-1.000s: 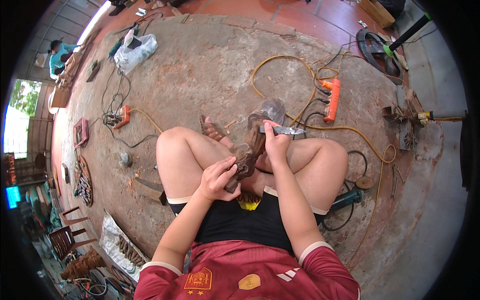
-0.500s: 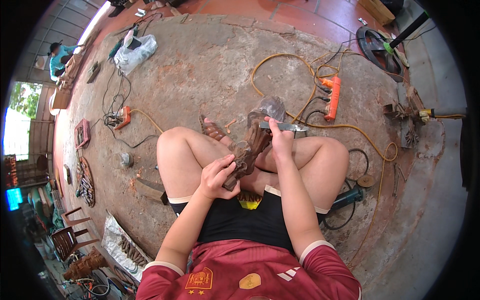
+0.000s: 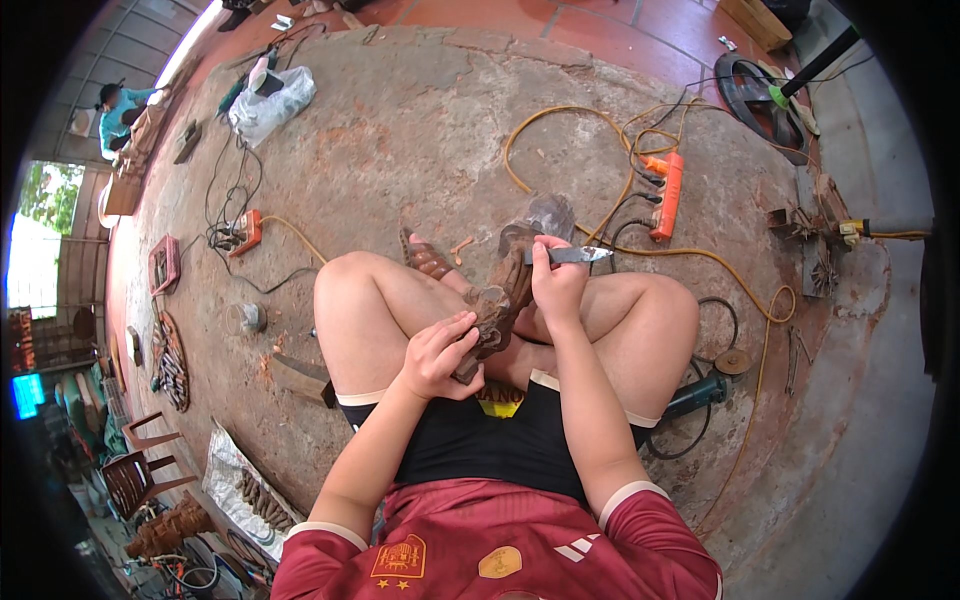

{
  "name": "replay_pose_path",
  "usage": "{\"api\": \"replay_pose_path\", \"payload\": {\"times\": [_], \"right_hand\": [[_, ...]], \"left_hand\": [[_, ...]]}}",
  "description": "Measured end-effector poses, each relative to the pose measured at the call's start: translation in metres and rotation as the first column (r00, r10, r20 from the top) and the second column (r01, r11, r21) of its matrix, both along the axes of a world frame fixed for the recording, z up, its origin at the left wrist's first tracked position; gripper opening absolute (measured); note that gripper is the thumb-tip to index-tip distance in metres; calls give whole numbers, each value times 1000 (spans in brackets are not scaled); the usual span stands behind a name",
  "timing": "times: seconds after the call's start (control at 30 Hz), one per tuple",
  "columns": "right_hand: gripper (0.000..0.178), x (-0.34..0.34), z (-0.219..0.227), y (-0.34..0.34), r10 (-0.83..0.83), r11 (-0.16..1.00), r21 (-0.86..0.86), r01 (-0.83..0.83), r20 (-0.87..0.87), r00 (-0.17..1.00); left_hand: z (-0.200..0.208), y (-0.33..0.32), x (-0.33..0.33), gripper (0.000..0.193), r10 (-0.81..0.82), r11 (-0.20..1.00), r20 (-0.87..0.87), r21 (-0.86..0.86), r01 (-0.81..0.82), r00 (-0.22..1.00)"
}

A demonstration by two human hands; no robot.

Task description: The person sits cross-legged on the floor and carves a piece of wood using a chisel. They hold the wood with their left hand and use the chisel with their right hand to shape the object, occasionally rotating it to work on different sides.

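Observation:
A dark brown carved wooden figure is held at a slant between my bent legs, its far end away from me. My left hand is closed round its near end, fingers over the carved surface. My right hand grips a flat grey carving knife with a bright pointed tip toward the right. The knife's left end meets the figure's upper part; exact contact is hard to make out. Beyond the figure lies a greyish, translucent lump. A brown sandal shows on my foot.
An orange power strip with a looping yellow cord lies ahead right, another power strip left. A dark green power tool is by my right thigh. A plastic bag lies far left. Several carved pieces rest on a sheet.
The figure's upper part has moved slightly toward the right and tilted. My right hand and the knife have turned a little, and the blade's tip now catches more light. My left hand has shifted slightly right.

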State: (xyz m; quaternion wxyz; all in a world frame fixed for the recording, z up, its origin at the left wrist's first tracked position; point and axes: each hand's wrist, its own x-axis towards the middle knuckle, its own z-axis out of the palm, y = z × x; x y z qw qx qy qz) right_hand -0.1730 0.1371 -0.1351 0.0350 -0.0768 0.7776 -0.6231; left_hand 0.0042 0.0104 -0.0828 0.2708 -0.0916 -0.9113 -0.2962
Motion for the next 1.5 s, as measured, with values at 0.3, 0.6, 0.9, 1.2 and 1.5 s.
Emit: {"api": "replay_pose_path", "payload": {"times": [0.3, 0.6, 0.9, 1.2, 1.5], "right_hand": [[14, 17, -9, -6, -92, 996, -6, 92, -39, 995], [18, 10, -17, -9, -62, 923, -337, 185, 346, 936], [18, -1, -22, -1, -51, 918, -334, 214, 436, 898], [18, 1, -14, 1, -73, 978, -182, 106, 180, 981], [15, 7, -13, -13, -119, 992, 30, 122, -80, 990]], "left_hand": [[0, 0, 0, 50, -5, 1000, 0, -14, 5, 1000], [1, 0, 0, 49, 15, 1000, 14, 8, -15, 1000], [-1, 1, 0, 51, 13, 1000, 3, -11, -13, 1000], [0, 2, 0, 50, 19, 1000, 6, -18, -19, 1000], [5, 4, 1, 49, 22, 999, 52, -45, -19, 998]]}}
